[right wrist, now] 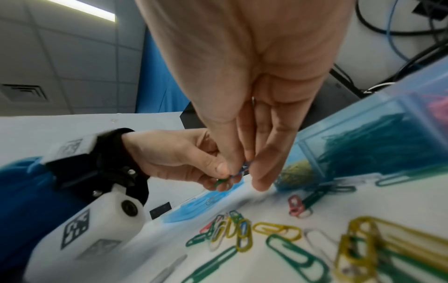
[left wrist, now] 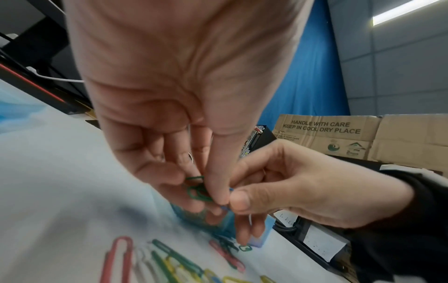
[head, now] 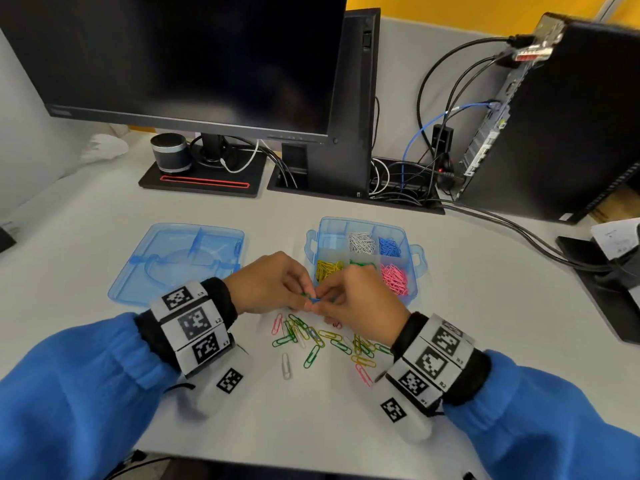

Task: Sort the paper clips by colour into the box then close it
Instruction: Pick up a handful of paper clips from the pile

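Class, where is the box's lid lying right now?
In the head view, the blue lid lies flat on the table, left of the open box, just beyond the left hand.

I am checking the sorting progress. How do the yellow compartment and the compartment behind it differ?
The yellow compartment holds a heap of yellow clips, while the compartment behind it looks empty. The yellow one sits in the box's near row, close to the hands; the empty one sits in the far row, beside the white clips. Both lie at the left end of the same blue box, which is open.
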A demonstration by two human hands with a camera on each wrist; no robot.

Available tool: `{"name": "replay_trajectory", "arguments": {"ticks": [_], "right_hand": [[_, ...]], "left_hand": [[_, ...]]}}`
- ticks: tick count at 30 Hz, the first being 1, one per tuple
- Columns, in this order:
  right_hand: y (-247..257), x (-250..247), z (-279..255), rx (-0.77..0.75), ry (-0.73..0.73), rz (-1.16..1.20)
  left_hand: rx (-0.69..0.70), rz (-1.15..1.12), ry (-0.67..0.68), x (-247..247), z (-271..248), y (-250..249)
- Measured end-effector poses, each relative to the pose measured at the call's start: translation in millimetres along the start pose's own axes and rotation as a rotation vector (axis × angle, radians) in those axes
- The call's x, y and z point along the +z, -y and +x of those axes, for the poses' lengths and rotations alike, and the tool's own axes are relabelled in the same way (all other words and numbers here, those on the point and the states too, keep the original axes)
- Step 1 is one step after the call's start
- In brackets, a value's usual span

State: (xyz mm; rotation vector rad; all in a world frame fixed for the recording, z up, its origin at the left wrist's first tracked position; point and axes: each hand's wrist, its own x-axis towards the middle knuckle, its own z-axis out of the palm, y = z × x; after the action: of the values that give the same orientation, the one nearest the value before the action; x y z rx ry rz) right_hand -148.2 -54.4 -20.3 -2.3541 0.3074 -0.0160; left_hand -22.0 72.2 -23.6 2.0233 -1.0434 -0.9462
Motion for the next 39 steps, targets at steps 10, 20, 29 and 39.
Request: {"name": "replay_trajectory", "arguments": {"ticks": [10, 20, 29, 39], "right_hand": [[-10.4, -14.6, -10.3, 0.097, -0.020, 0.027], [-27.1, -101.1, 6.3, 0.161, -0.357, 0.026], [-53.4, -101.7, 40.9, 0.247, -0.271, -0.350], [-27.4, -77.0, 6.2, -0.006, -0.273, -0.294]], "left_hand": [[-0.010, 0.536, -0.105, 4.6, -12.6, -8.3], [0.119, 0.765, 0.001, 26.0, -10.0, -13.7], [0.139, 0.788, 0.094, 28.1, -8.4, -10.9], [0.155, 0.799, 0.076, 24.3, -8.3, -11.7]]}}
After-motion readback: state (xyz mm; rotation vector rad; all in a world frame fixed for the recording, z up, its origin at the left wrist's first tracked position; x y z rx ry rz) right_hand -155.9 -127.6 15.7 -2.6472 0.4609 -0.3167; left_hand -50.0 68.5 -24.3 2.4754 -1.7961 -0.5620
